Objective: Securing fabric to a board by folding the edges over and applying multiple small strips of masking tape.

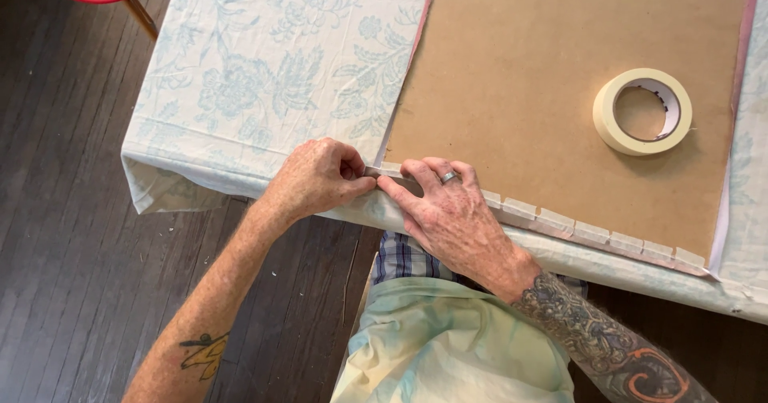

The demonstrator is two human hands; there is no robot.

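Hands meet at the board's [560, 75] near corner: left hand [316, 177], fingers curled shut, pinches a tape strip [382, 169]; right hand [448, 211] presses it flat, fingers spread. Tape tabs [592, 233] already line the near edge rightward. Side edges look untaped. Tape roll [642, 111] sits on the board. The far edge is cut off.
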